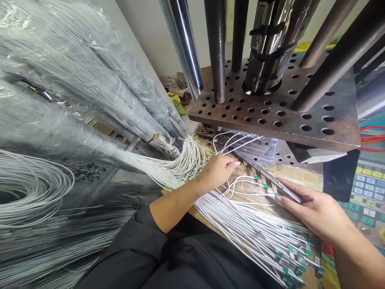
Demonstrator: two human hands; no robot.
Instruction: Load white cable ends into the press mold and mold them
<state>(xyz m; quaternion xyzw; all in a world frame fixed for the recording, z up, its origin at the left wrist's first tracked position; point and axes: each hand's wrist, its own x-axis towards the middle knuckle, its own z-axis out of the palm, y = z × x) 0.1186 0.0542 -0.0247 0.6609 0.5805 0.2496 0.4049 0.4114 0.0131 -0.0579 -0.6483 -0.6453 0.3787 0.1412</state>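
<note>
My right hand (315, 210) grips the near right end of a long, flat metal bar (263, 173), thumb below and fingers above. Along the bar's lower edge sit several small green-and-metal cable ends (265, 184), with white cables (240, 192) curving back from them to the left. Close to the bar's far left part is my left hand (221, 170), its fingers closed and thumb pointing right. What it pinches is hidden. Under the forearms lies a thick bundle of white cables (228, 212), with green-tipped ends (296, 261) piled at the lower right.
A heavy perforated steel press plate (279, 116) with thick columns overhangs the work. Below it, a metal plate (267, 150) holds several more cable ends. Plastic-wrapped cable bundles (75, 80) fill the left. A button panel (369, 188) stands at the right.
</note>
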